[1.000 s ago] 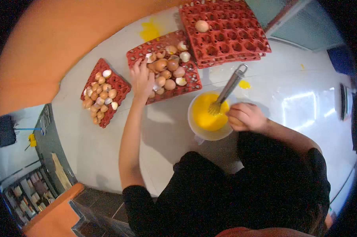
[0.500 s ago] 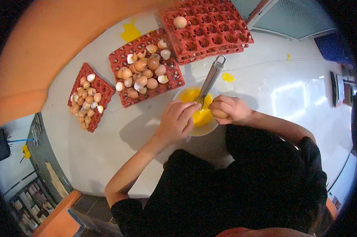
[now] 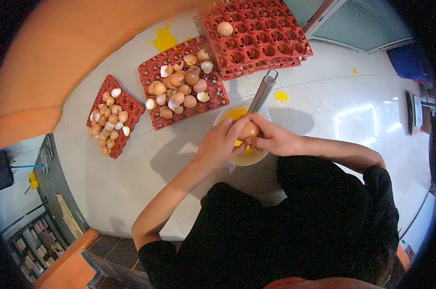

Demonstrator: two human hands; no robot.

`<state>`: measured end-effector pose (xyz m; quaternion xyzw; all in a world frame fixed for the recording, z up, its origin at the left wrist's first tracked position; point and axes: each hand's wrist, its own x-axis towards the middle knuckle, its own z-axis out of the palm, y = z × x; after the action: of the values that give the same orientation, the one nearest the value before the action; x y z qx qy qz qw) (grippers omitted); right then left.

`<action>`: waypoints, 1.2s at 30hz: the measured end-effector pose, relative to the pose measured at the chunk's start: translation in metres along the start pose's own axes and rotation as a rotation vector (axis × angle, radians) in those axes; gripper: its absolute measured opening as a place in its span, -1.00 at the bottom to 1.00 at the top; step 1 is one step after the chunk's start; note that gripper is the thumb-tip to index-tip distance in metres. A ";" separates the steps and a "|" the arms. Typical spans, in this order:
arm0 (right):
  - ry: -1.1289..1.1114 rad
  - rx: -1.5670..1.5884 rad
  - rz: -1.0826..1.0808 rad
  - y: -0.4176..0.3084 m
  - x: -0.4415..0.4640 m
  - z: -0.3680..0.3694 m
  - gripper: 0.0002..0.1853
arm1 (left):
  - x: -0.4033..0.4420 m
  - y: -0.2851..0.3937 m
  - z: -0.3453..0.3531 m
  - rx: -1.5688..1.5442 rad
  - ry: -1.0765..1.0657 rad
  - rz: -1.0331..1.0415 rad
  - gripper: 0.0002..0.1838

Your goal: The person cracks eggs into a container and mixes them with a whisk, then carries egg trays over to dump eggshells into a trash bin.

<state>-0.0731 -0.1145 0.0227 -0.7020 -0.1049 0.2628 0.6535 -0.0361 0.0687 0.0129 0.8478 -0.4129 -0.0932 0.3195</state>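
A brown egg (image 3: 249, 131) is held between my two hands over a white bowl (image 3: 262, 158) of yellow beaten egg (image 3: 237, 113). My left hand (image 3: 223, 139) closes on the egg from the left, and my right hand (image 3: 275, 136) grips it from the right. Both sets of fingertips meet around the shell; I cannot tell whether it is cracked. A metal whisk (image 3: 262, 91) leans in the bowl with its handle pointing up and away. Its wires are hidden behind my hands.
Beyond the bowl, a red tray (image 3: 148, 72) holds many broken shells (image 3: 177, 79). A smaller red tray piece (image 3: 135, 108) on the left carries more shells. Stacked red trays (image 3: 256, 38) at the back hold one whole egg (image 3: 224, 29). Yellow spills (image 3: 281, 96) mark the white tiled surface.
My right hand has brought the egg left, over the bowl's middle, and my left hand has closed onto it. The view has shifted slightly.
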 end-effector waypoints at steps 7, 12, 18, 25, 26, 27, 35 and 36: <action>-0.087 -0.371 -0.106 -0.010 0.006 -0.013 -0.45 | 0.007 -0.018 -0.014 0.300 -0.008 0.262 -0.55; -0.040 -0.642 -0.364 -0.018 0.016 -0.024 -0.45 | 0.015 -0.027 -0.039 0.739 0.088 0.550 -0.66; -0.074 -0.781 -0.198 -0.026 0.021 -0.030 -0.49 | 0.020 -0.032 -0.047 0.944 0.296 0.746 -0.67; 0.068 -0.504 -0.152 -0.030 0.024 -0.039 -0.49 | 0.028 -0.042 -0.052 0.449 0.410 0.285 -0.70; 0.112 -0.560 -0.194 -0.036 0.026 -0.040 -0.48 | 0.033 -0.038 -0.046 0.202 0.397 0.012 -0.72; 0.155 -0.614 -0.236 -0.041 0.029 -0.040 -0.47 | 0.036 -0.034 -0.040 -0.048 0.375 -0.260 -0.73; 0.159 -1.076 -0.516 -0.041 0.052 -0.031 -0.30 | 0.036 -0.006 -0.030 -2.114 0.027 -0.577 -0.61; 0.137 -1.075 -0.548 -0.039 0.051 -0.030 -0.28 | 0.036 -0.007 -0.031 -2.198 0.014 -0.554 -0.59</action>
<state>-0.0072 -0.1103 0.0489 -0.8966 -0.3575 -0.0504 0.2566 0.0041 0.0589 0.0365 0.1706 0.0963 -0.4682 0.8617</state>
